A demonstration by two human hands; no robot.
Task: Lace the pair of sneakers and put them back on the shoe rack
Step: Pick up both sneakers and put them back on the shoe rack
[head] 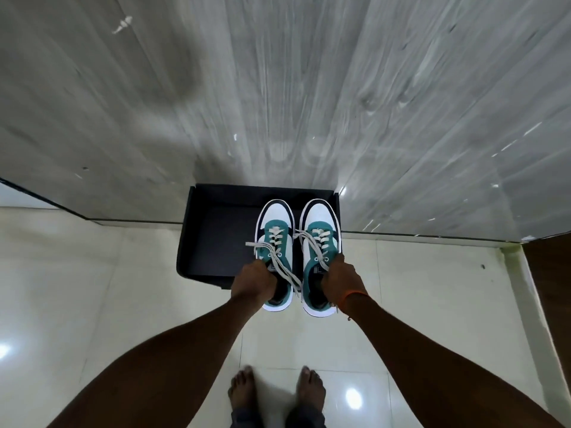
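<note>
Two white, teal and black sneakers with grey-white laces are held side by side, toes pointing away from me. My left hand grips the left sneaker at its opening. My right hand grips the right sneaker the same way. Loose lace ends trail over both shoes. Their front halves are over the black shoe rack tray, which sticks out from under a grey cabinet; the heels overhang its near edge. I cannot tell whether the soles rest on the tray.
A tall grey wood-grain cabinet front rises right behind the tray. The floor is glossy cream tile. My bare feet stand just below the shoes. A brown wooden panel is at the right edge.
</note>
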